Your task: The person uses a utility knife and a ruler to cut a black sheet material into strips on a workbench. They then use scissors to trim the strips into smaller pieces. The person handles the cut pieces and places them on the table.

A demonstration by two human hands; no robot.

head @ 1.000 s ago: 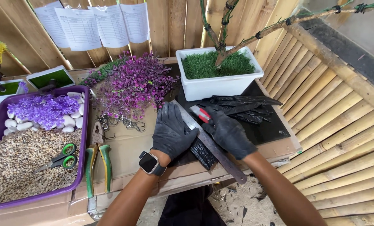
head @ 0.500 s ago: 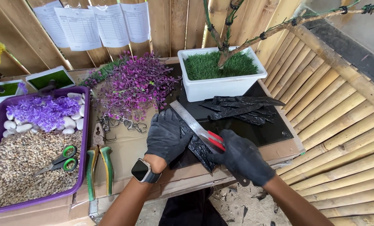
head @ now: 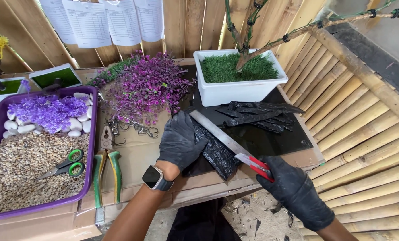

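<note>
Cardboard sheets cover the wooden workbench [head: 137, 156], with a plank fence behind it and bamboo poles on the right side. Nearest to the camera, the right hand [head: 295, 189], in a black glove, has its fingers closed around the red handle of a utility knife [head: 253, 164]. Just beyond it, the left hand [head: 180, 140], also in a black glove and with a smartwatch [head: 157, 177] on the wrist, presses flat with the fingers spread on a steel ruler [head: 217, 134]. This ruler lies diagonally across a piece of black plastic [head: 217, 156] at the front edge of the bench, and the knife tip meets the ruler's lower end. To the left lie pliers with green and yellow handles [head: 106, 167], and beside them a purple tray [head: 39, 205] holds gravel, white stones, purple flowers and green scissors [head: 68, 164]. Further back, more black strips [head: 262, 114] rest on a dark sheet. Behind them stands a white planter [head: 241, 89] with artificial grass and a wired trunk, next to a heap of purple foliage [head: 148, 87].
</note>
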